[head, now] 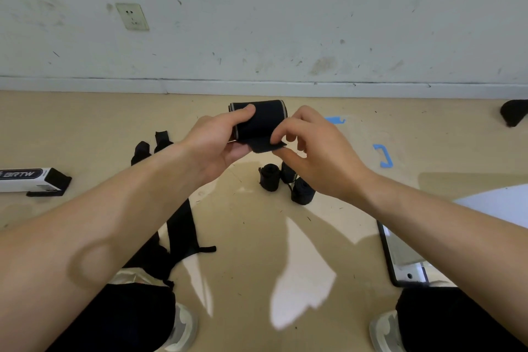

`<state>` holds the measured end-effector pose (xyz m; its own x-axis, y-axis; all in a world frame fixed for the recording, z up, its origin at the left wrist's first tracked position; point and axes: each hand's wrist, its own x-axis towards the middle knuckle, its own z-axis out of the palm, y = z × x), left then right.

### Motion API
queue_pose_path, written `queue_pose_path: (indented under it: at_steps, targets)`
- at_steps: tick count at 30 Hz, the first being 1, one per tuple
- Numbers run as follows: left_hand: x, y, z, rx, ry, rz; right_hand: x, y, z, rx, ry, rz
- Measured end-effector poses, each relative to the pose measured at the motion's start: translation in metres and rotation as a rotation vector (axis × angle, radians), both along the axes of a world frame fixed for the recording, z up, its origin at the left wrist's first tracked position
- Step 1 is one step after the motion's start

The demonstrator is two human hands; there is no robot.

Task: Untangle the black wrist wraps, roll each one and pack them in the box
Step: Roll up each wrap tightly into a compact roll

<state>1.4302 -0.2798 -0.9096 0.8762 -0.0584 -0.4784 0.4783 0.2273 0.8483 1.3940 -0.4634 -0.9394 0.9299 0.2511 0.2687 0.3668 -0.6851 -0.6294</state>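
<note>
The rolled wrist wrap (261, 120), seemingly soft and light, is being gripped round its middle by the left hand (217, 143), its limp tail (268, 147) being pinched by the right hand (311, 148).

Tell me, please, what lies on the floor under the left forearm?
An unrolled black wrap stretches out from beneath the left forearm; its far end is covered by the arm.

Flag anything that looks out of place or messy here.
A long black fabric wrist wrap sprawls unrolled and twisted across the tan floor under the left forearm, unlike the three rolled black wraps clustered nearby.
</note>
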Motion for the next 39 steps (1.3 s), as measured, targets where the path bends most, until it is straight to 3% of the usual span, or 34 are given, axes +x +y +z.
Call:
queue_pose_path:
  at_steps: [12, 16, 33, 39]
  targets:
    - [-0.005, -0.014, -0.011, 0.138, -0.056, -0.133, 0.006, -0.002, 0.007, 0.058, -0.098, -0.116]
    - [-0.009, -0.018, -0.015, 0.079, -0.058, -0.150, 0.009, -0.004, 0.005, 0.124, -0.080, -0.224]
    - [-0.015, -0.015, -0.007, -0.109, -0.025, -0.230, 0.008, 0.001, 0.005, 0.313, 0.050, -0.217]
    - [-0.021, -0.022, -0.014, 0.081, -0.195, -0.264, 0.007, 0.003, 0.006, 0.370, 0.054, -0.199]
